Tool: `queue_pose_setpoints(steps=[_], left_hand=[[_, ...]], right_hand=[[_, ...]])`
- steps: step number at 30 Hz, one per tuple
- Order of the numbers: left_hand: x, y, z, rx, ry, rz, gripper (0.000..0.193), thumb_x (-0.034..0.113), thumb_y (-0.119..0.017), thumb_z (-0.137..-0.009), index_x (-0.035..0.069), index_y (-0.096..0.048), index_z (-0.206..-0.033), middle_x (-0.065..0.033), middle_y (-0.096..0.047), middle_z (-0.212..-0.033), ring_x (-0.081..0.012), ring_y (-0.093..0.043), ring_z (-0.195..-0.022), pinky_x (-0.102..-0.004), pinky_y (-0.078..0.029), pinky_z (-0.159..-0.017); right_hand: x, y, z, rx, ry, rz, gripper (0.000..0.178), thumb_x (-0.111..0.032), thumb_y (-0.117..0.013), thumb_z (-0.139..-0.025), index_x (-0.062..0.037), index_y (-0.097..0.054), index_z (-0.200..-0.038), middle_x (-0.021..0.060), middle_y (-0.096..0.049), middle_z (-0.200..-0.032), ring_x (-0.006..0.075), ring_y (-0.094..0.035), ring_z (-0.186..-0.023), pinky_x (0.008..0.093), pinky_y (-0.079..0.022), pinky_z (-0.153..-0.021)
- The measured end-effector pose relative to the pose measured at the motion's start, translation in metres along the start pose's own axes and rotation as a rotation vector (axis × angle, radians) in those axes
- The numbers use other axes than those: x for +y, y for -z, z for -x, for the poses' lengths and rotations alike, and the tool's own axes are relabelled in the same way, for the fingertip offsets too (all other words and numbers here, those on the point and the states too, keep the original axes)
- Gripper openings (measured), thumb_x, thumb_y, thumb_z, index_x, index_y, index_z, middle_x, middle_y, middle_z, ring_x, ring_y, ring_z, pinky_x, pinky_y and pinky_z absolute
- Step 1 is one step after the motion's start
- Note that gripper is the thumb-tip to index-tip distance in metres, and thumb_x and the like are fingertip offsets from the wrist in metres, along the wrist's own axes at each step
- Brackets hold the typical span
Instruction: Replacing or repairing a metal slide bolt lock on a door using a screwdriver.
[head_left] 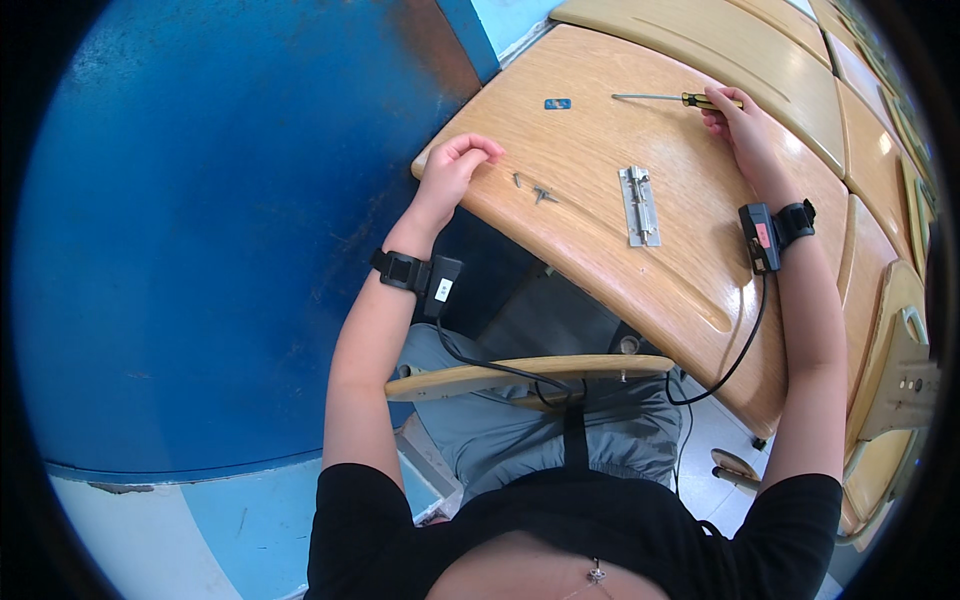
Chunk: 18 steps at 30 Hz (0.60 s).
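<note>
At the desk's far right, my right hand (735, 125) is closed round the yellow-and-black handle of a screwdriver (655, 97). Its metal shaft points left, over the desktop. My left hand (460, 167) is at the desk's left edge, thumb and fingers drawn together; whether something small is between them cannot be made out. Just right of it are a single screw (517, 180) and a small heap of screws (543, 195). A silver barrel bolt (639, 207) lies between my two hands, nearer to me. Farther off rests a small blue plate (557, 104).
The wooden desktop (590, 240) has a rounded front edge. A blue metal surface (200, 250) stands close along the left. More wooden desks (720, 45) adjoin at the far side and right. Cables (735, 365) run from black boxes on both wrists, past a wooden chair back (520, 375).
</note>
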<state>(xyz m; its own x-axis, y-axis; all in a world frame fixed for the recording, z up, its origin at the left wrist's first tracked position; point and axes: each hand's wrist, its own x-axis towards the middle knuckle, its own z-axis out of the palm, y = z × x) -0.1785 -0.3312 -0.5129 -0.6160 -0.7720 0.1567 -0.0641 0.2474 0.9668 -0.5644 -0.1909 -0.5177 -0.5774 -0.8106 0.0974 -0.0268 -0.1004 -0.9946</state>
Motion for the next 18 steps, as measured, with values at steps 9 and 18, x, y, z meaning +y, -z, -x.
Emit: queue_pose_setpoints(steps=[9,18], left_hand=[[0.113,-0.041,-0.056,-0.407,-0.234,-0.381,0.022,0.014,-0.059,-0.094,0.004,-0.062,-0.114,-0.0033,-0.064,-0.110,-0.0111,-0.059,-0.103,-0.0270,-0.048,-0.092],[0.069,-0.125,-0.051,-0.904,-0.214,-0.658,0.023,0.010,-0.066,-0.088,0.008,-0.068,-0.110,-0.0069,-0.062,-0.107,-0.0158,-0.060,-0.092,-0.0299,-0.049,-0.084]], right_hand=[[0.001,-0.001,0.001,-0.025,0.027,-0.024,0.028,-0.029,-0.069,-0.091,-0.0037,-0.059,-0.099,0.0049,-0.064,-0.081,0.0076,-0.060,-0.067,0.0195,-0.049,-0.059],[-0.001,-0.006,0.000,-0.038,0.000,-0.037,0.029,-0.027,-0.070,-0.091,-0.0027,-0.057,-0.101,0.0061,-0.064,-0.080,0.0074,-0.060,-0.067,0.0187,-0.050,-0.059]])
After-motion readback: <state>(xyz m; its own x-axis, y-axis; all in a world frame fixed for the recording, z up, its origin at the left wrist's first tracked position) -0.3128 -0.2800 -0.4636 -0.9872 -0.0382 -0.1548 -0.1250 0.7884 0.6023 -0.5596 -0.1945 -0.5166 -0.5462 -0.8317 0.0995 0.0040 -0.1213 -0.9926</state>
